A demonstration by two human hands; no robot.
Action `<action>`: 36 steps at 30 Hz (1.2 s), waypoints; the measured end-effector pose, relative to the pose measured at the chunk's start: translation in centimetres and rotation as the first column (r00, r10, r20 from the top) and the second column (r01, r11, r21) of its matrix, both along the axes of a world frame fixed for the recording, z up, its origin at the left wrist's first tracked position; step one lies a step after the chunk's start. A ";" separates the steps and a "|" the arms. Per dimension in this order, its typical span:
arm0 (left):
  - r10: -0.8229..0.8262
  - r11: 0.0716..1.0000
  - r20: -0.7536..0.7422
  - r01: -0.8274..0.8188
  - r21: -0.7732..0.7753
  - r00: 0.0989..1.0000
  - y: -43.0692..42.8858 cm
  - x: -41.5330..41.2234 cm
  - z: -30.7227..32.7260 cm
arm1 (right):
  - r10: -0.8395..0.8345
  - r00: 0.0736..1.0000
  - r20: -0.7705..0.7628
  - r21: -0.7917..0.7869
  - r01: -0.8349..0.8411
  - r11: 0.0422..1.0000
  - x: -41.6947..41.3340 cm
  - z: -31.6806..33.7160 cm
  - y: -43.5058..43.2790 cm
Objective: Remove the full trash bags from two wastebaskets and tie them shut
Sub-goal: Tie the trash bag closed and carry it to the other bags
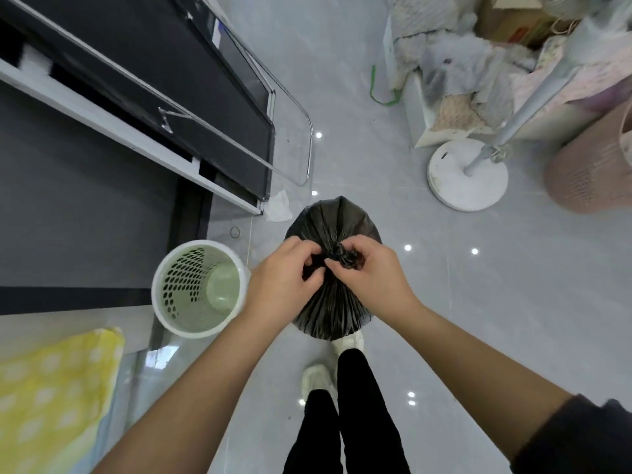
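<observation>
A full black trash bag [333, 220] hangs in front of me above the floor, its top gathered into a twisted bunch. My left hand [285, 273] pinches the gathered plastic from the left. My right hand [367, 268] grips the knotted end from the right. Both hands meet at the bag's neck. A white perforated wastebasket [200, 289] stands on the floor just left of the bag, with no bag inside. A pink woven basket [593, 172] sits at the far right; its inside is hidden.
A dark desk with a white frame [102, 107] fills the left side. A white fan base [466, 174] stands at the right, with piled bags and boxes behind it. A crumpled tissue [278, 206] lies on the floor. A yellow dotted cloth [51, 398] is at lower left. My feet are below the bag.
</observation>
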State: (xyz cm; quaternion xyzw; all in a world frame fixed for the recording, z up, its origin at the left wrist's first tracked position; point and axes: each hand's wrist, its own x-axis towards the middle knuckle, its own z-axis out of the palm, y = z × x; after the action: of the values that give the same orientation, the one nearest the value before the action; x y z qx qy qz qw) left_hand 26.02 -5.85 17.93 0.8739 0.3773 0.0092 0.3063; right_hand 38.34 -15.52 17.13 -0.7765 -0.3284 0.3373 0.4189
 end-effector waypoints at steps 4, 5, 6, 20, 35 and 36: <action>-0.019 0.999 0.029 0.018 0.051 0.999 -2.3 0.6 2.3 | -0.082 0.996 -0.022 -0.015 0.081 0.997 -0.3 2.4 -2.5; -0.032 0.998 0.033 0.030 0.058 0.999 -2.8 0.8 2.7 | -0.091 0.995 -0.025 -0.027 0.091 0.995 -0.1 2.9 -3.2; -0.044 0.997 0.034 0.042 0.064 0.998 -3.3 1.0 3.1 | -0.095 0.995 -0.029 -0.040 0.094 0.995 0.2 3.4 -3.9; -0.122 0.986 0.050 0.116 0.118 0.991 -19.1 13.0 7.5 | -0.148 0.985 -0.094 -0.054 0.143 0.988 11.1 7.7 -21.4; -0.257 0.965 0.088 0.250 0.077 0.963 -42.4 36.2 9.3 | -0.305 0.952 0.000 -0.084 0.304 0.949 32.3 10.0 -46.0; -0.277 0.960 0.086 0.272 0.067 0.957 -43.7 38.1 9.3 | -0.326 0.945 0.011 -0.088 0.326 0.941 33.8 10.0 -47.5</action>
State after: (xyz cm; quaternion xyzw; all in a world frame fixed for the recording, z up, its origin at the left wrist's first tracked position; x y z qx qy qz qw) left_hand 64.08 -49.57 27.19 0.9244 0.2373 0.0182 0.2982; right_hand 72.12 -63.02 27.09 -0.8374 -0.1794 0.2791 0.4345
